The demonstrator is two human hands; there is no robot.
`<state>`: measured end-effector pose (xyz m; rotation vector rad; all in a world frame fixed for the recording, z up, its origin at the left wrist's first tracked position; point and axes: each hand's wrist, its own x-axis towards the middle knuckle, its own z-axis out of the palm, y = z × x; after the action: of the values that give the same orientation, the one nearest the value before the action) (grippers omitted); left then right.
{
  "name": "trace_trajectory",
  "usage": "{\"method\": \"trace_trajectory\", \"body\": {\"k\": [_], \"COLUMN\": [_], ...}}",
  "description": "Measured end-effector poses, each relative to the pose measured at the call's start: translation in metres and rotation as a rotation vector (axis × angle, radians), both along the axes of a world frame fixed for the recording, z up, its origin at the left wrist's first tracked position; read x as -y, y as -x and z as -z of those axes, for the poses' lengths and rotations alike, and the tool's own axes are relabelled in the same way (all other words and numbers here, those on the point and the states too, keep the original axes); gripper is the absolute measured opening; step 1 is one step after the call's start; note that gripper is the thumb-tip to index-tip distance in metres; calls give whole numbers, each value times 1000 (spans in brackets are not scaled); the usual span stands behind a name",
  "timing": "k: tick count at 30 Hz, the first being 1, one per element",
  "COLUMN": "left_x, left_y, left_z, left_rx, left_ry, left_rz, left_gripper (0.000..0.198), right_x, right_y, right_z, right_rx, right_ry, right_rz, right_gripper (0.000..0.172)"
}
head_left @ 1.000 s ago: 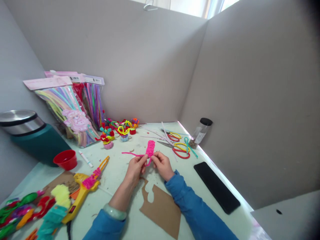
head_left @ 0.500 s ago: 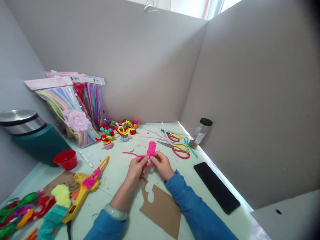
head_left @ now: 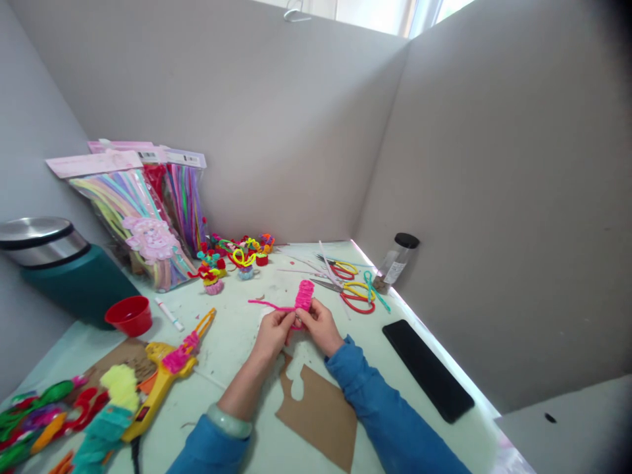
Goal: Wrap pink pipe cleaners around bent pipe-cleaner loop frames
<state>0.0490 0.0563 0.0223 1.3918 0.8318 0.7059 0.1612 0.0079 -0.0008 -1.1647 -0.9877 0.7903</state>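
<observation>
Between my two hands is a bright pink pipe cleaner (head_left: 305, 295), wound into a flat ribbed strip that points away from me. One loose end sticks out to the left, and a short bit shows below my fingers. My left hand (head_left: 274, 331) pinches the lower end of the strip from the left. From the right, my right hand (head_left: 319, 326) pinches the same end, fingertips close to those of the left. What exactly lies under the fingertips is hidden. Just below the hands lies a piece of brown cardboard (head_left: 320, 411) with a cut-out edge.
Scissors (head_left: 353, 296) with red and yellow handles lie beyond my right hand, near a lidded jar (head_left: 396, 263). A black phone (head_left: 427, 370) lies to the right. On the left are a yellow glue gun (head_left: 157, 395), a red cup (head_left: 130, 316) and a teal bottle (head_left: 74, 289).
The pink strip has shifted slightly right and tilts more to the right, its loose end moving with it. Both hands keep their pinch almost in place.
</observation>
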Motion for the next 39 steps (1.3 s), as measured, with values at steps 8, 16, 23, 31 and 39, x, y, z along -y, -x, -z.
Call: {"method": "trace_trajectory", "body": {"k": [8, 16, 23, 31, 39], "left_x": [-1, 2, -1, -6, -5], "left_y": [0, 3, 4, 3, 4], "left_z": [6, 1, 2, 8, 5], "left_rx": [-98, -164, -115, -37, -54], "left_ry": [-327, -539, -289, -119, -155], "left_rz": [-72, -124, -107, -76, -103], "left_gripper": [20, 16, 21, 32, 32], "right_x": [-4, -6, -3, -1, -1], "right_y": [1, 1, -6, -3, -2], "right_z": [6, 6, -1, -3, -3], "right_rx": [83, 101, -80, -50, -32], "right_ry": [45, 31, 79, 53, 60], "right_rz": [132, 192, 156, 60, 16], "right_gripper": [18, 19, 21, 20, 21]}}
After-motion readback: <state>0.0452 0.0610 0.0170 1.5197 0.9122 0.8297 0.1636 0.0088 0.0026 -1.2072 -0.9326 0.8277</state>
